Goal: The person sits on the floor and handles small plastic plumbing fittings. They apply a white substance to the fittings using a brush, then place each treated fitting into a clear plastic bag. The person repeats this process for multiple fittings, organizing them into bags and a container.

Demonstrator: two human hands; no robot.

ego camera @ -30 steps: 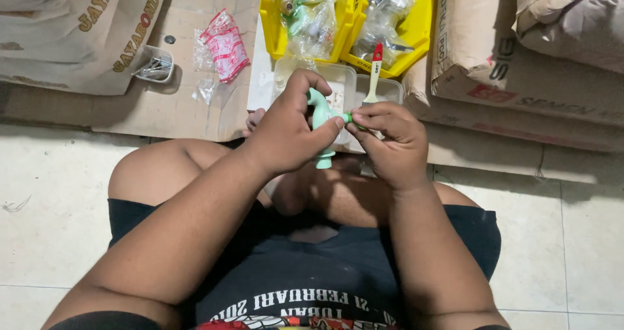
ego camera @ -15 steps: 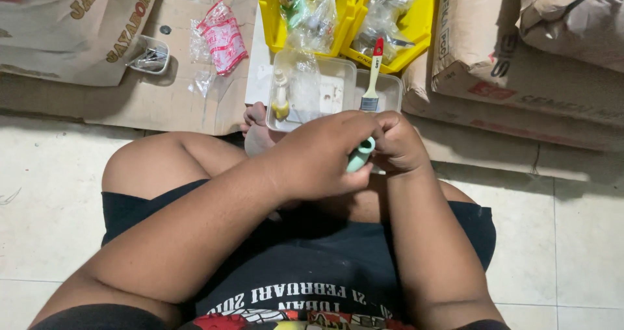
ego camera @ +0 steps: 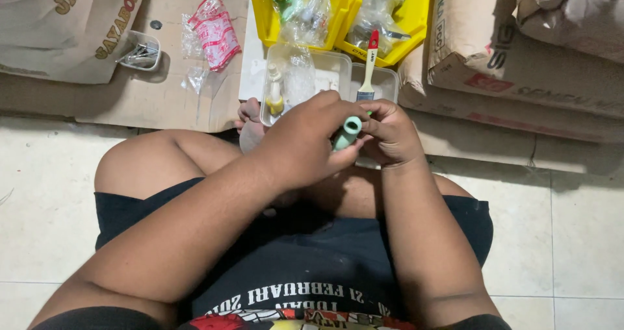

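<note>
The person sits on the tiled floor [ego camera: 39, 200] with both hands raised above the lap, and between them is a short pale green plastic tube piece [ego camera: 346, 132], perhaps a pipe fitting. The left hand [ego camera: 305, 145] closes its fingers around the lower body of the piece, and the right hand [ego camera: 390, 132] pinches the upper end with thumb and fingertips, so both hands are shut on it. The piece is held in the air, just in front of the clear plastic tray [ego camera: 325, 67] that stands at the near edge of the flat brown cardboard sheet [ego camera: 169, 102]. A risk, as a judgement: the grip covers only a small part of a smooth round surface, so a twist or a strong push could make it slip and fall to the floor between the legs. An elbow movement could also knock the small brush with the red tip [ego camera: 368, 67] resting in the tray beside. The piece looks matt, light green, cylindrical, with an open round end turned toward the camera; most of its length is hidden by the fingers.
</note>
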